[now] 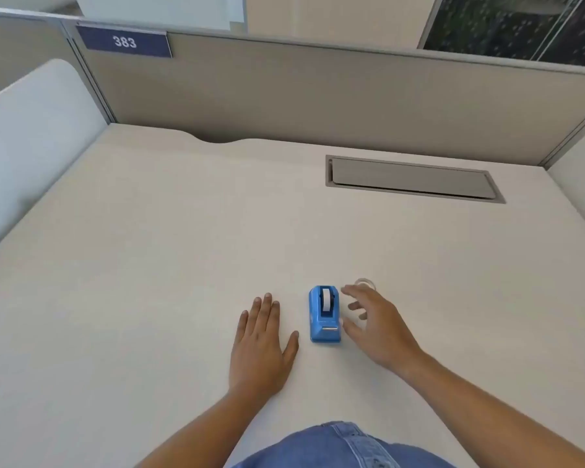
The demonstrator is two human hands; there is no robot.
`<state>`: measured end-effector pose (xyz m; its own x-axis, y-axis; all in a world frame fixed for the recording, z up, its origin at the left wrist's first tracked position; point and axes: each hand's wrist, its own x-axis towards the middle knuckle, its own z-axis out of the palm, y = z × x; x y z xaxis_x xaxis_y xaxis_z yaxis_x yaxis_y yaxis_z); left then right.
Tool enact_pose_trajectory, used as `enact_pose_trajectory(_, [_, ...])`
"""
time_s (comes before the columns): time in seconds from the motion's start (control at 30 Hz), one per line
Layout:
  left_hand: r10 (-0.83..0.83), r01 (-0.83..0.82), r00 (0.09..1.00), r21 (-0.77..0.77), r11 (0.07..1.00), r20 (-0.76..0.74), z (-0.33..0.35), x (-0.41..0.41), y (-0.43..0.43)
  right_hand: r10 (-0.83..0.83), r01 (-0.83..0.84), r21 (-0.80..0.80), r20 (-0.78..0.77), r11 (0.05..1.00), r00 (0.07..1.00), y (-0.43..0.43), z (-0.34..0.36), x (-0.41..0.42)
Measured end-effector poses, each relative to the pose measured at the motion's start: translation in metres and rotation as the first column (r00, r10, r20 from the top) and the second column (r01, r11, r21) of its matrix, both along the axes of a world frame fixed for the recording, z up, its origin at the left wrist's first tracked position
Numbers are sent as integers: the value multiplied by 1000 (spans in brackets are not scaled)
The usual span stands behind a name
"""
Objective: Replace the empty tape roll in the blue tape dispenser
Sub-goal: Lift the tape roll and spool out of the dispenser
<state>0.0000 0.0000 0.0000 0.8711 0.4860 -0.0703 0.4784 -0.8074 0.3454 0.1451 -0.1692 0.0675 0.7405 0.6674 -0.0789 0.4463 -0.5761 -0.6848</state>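
Note:
The blue tape dispenser stands on the pale desk, cutter end towards me, with a white roll seated in its slot. A clear tape roll lies flat on the desk just beyond and to the right of it. My left hand rests flat on the desk, palm down, a little left of the dispenser and not touching it. My right hand hovers right beside the dispenser with fingers spread and curled, holding nothing; its fingertips partly cover the clear roll.
A grey cable hatch is set into the desk at the back right. Grey partition walls close off the back, and a white panel stands at the left.

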Motion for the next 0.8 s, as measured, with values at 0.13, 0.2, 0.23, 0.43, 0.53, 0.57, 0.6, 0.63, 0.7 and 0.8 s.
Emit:
enact_pose_trajectory(0.13, [2,-3,999,45,999,34,0,0,2,115,-116,-49,-35,992,993,25,15,16])
enact_pose_trajectory(0.2, [-6,4,999,46,999,38,-1,1,0,165,-168,-104,-34,980,986,33,17,19])
enact_pose_trajectory(0.23, [-3,1,999,47,999,42,-1,0,0,188,-189,-130,-26,973,982,35,18,20])
enact_pose_trajectory(0.43, [-27,32,997,-70,997,66,3,5,5,228,-220,-261,3,940,974,43,21,28])
enact_pose_trajectory(0.53, [-71,98,991,-263,960,111,12,18,6,252,-232,-285,36,930,967,44,21,29])
enact_pose_trajectory(0.57, [-73,112,990,-348,931,124,16,24,5,262,-237,-285,50,929,964,46,21,29])
enact_pose_trajectory(0.6, [-71,121,989,-429,895,132,19,30,4,271,-243,-290,61,926,961,47,22,28])
enact_pose_trajectory(0.63, [-68,127,989,-498,858,135,23,37,2,282,-248,-294,78,923,956,48,23,27])
enact_pose_trajectory(0.7, [-54,131,988,-610,782,142,27,47,-1,311,-265,-308,111,914,944,51,24,26])
enact_pose_trajectory(0.8, [-23,141,985,-717,682,172,25,57,-4,362,-296,-344,143,891,921,53,25,25])
